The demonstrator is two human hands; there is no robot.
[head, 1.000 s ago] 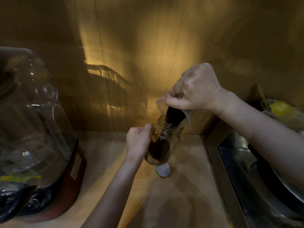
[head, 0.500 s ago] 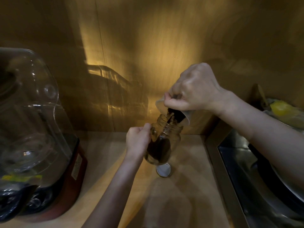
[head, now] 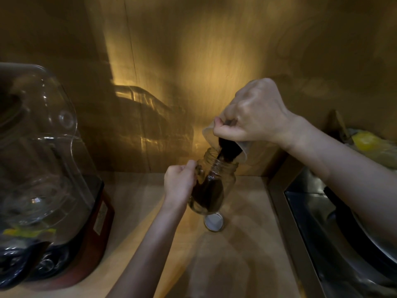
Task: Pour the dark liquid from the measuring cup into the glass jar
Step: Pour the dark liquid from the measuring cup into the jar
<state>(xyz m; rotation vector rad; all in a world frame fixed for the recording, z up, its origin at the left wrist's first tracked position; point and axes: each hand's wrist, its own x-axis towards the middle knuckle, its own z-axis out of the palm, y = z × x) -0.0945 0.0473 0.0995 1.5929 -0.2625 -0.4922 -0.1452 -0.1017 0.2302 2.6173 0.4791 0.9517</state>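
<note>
While the right hand (head: 257,112) gripped the tipped measuring cup (head: 240,150) and the left hand (head: 179,183) clasped the tilted glass jar (head: 211,186) near the counter's (head: 247,244) back edge, dark liquid (head: 225,150) apparently streamed in, risking spills if either wobbled.

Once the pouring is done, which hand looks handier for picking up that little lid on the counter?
Probably the left hand. It grips the glass jar low down, just above the lid on the counter. The right hand is higher, tipping the measuring cup, which it would have to put down first.
</note>
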